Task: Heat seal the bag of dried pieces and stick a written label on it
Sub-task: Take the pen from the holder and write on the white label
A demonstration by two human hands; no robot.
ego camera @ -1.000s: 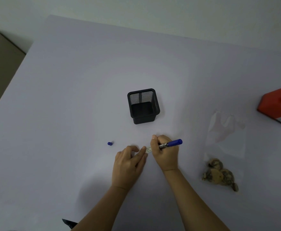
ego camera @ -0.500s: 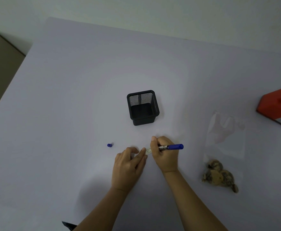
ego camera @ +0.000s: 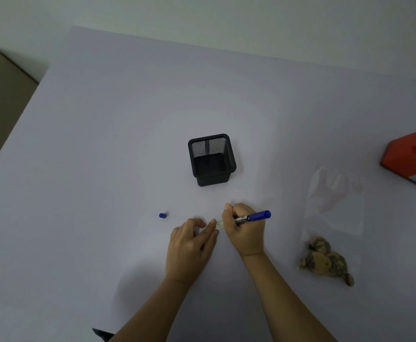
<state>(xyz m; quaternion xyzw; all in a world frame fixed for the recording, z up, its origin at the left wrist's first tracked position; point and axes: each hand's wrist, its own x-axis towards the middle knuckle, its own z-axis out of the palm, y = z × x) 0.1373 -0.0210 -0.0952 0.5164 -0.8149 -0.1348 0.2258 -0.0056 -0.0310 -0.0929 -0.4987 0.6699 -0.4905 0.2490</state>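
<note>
White label (ego camera: 219, 223) beside right grip's (ego camera: 245, 230) marker (ego camera: 256, 216)

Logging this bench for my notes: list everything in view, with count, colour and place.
table: one, pale lavender, under everything.
pen holder: one, black mesh, table centre.
cap: one, blue, left of the hands.
heat sealer: one, orange, right edge, partly cut off.
bag: one, clear, right of the hands.
dried pieces: several, brown, in the bag's near end.
label: one, white, between the hands.
marker: one, blue-ended, in the right hand.
left hand: one, fingertips on the label.
right hand: one, grips the marker.
</note>
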